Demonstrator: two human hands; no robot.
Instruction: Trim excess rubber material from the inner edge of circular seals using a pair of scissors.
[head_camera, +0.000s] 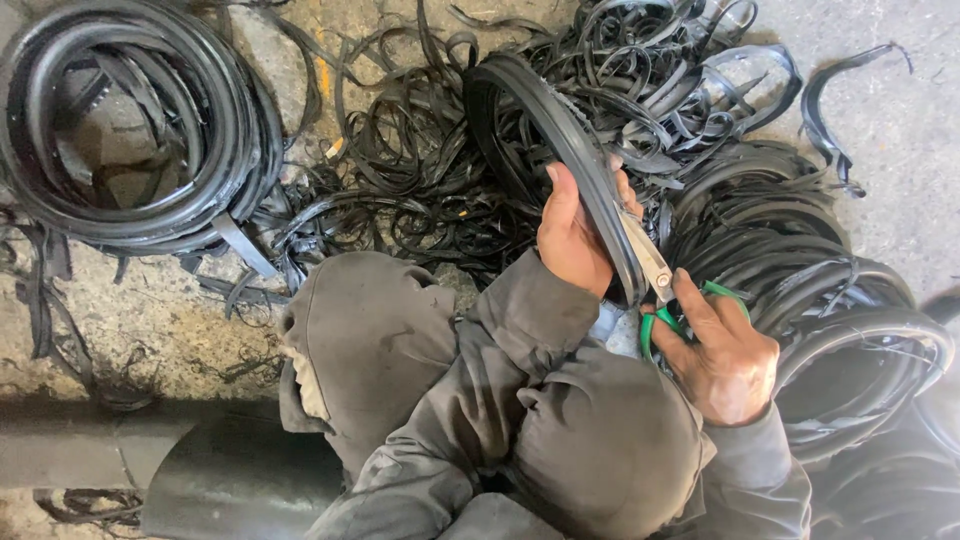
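Rubber ring (560, 120): gripped in your left hand (572, 235), just above your knees. Scissors (660, 280): green-handled, clasped in your right hand (722, 355), blades touching the ring's edge beside the left hand.

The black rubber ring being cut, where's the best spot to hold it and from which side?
Grip the black rubber ring on its near arc, just above the scissors, coming from its left side as the left hand does. The band there is narrow enough to wrap, and the right hand needs the other side.
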